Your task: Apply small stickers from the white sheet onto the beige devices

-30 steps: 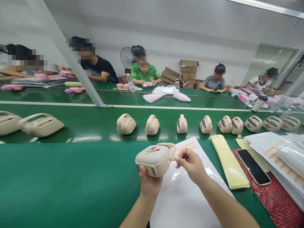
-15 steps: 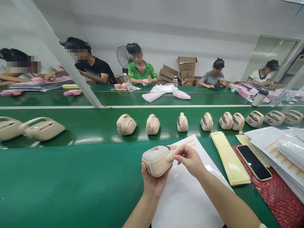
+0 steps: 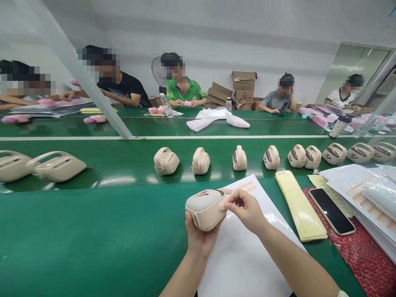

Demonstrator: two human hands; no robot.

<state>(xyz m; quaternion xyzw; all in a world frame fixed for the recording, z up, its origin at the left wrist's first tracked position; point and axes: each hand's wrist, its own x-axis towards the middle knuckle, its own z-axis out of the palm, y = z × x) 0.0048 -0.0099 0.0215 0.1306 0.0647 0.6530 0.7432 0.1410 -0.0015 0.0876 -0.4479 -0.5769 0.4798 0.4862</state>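
Far left, on the strip beyond your green bench (image 3: 86, 239), two cream handled units (image 3: 60, 167) are sitting close together, throwing shadows. Across the far table (image 3: 148, 127) a co-worker in a black shirt (image 3: 128, 86) is leaning forward; a pale post (image 3: 89, 88) is slanting down this side. Next along, a green-shirted co-worker (image 3: 190, 93) is sitting near a fan (image 3: 157, 70) and a clear bottle (image 3: 166, 106).

Mid-bench, your left hand (image 3: 201, 237) is cradling the cream device (image 3: 206, 210) from below, fingers wrapped about its base. You are holding it tilted above a white sheet (image 3: 244, 264). Your right hand (image 3: 247, 210) is meeting it at the handle joint, thumb and forefinger narrow.

Behind, nine more units are lining the strip rightward; cardboard boxes (image 3: 244, 80) are standing by the white wall. Right of your arm, folded yellow paper (image 3: 298, 206), a dark-screened phone (image 3: 332, 211), red bubble wrap (image 3: 368, 251) and stacked printed sheets (image 3: 355, 185) are lying side by side or overlapping.

Hard to make out: the leftmost unit is running off the edge; your left palm is hiding the device's underside; your right fingertips are covering the joint, so cannot tell whether they are pinching or only pressing; the farthest right bottles are blurring.
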